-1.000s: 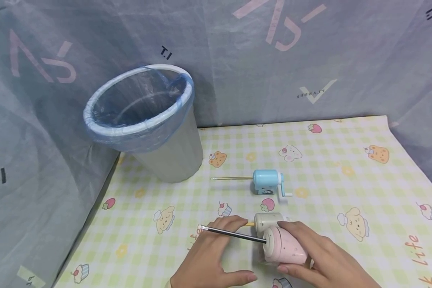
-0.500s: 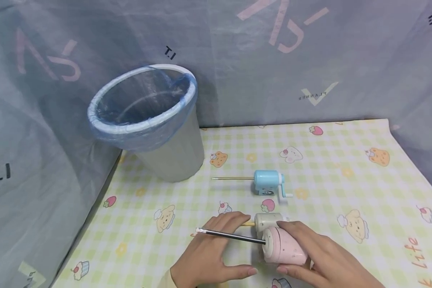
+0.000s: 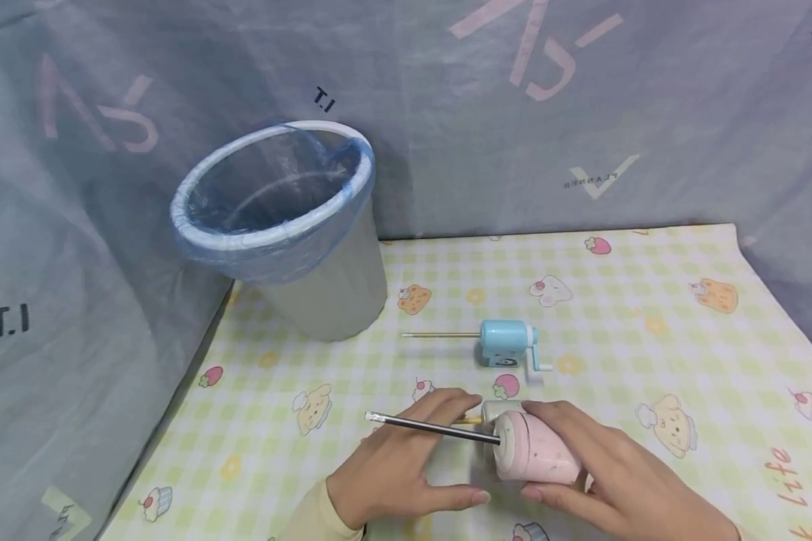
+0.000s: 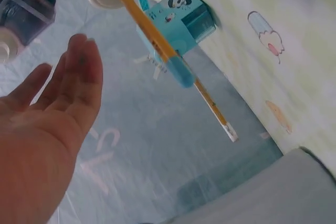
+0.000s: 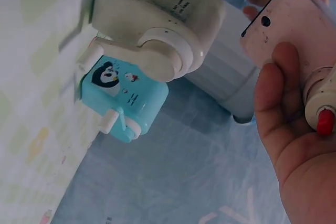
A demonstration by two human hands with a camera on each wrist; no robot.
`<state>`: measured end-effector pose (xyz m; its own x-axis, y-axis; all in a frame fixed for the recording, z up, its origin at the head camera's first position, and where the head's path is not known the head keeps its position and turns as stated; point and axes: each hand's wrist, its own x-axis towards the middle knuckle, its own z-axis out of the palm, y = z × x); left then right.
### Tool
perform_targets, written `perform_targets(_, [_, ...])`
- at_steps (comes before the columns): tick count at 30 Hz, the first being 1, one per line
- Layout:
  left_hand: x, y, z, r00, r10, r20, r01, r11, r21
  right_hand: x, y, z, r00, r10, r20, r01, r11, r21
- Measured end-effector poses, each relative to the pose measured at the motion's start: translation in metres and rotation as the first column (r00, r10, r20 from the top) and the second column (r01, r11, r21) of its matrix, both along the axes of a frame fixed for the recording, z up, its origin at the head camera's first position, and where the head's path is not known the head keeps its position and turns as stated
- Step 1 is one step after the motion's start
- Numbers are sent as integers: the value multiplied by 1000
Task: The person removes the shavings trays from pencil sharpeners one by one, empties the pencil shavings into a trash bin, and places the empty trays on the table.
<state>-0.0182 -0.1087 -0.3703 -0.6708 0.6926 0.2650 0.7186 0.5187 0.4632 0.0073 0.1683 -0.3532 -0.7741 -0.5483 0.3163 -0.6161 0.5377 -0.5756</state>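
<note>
My right hand (image 3: 609, 469) grips a pink crank pencil sharpener (image 3: 544, 452) by its back end, fingers on top and thumb below. From its front a black pencil (image 3: 433, 427) sticks out to the left, passing over my left hand (image 3: 399, 466) in the head view. That left hand holds nothing; its fingers are extended and slightly bent, as the left wrist view shows. Just behind the pink one stands a cream sharpener (image 5: 157, 19) with a yellow pencil (image 4: 152, 32), blue at its end. A red knob (image 5: 325, 122) shows on the pink sharpener's back.
Farther back stands a light blue crank sharpener (image 3: 504, 338) with a gold pencil (image 3: 440, 335) in it. A grey bin (image 3: 331, 300) lined with a blue bag is at the back left. A checked cloth (image 3: 622, 361) covers the table, and grey fabric (image 3: 474, 150) hangs behind.
The pink sharpener has risen slightly in my right hand, its pencil shifting up with it. My left hand has moved a little upward and right in the head view, which has shifted slightly.
</note>
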Motion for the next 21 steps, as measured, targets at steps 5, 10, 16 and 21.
perform_targets(5, [-7,4,6,1000,-25,-3,25,1000,18,-7,-2,5,995,21,-100,-24,999,-37])
perform_targets(10, [-11,9,9,998,-51,32,49,997,61,-11,-4,11,993,33,-109,-38,998,-51])
perform_targets(16, [-14,15,10,992,-79,95,63,985,159,-13,-3,19,998,59,-12,-60,994,-91])
perform_targets(21, [-15,21,10,997,-62,38,52,973,227,-15,-2,22,996,85,17,-83,991,-109])
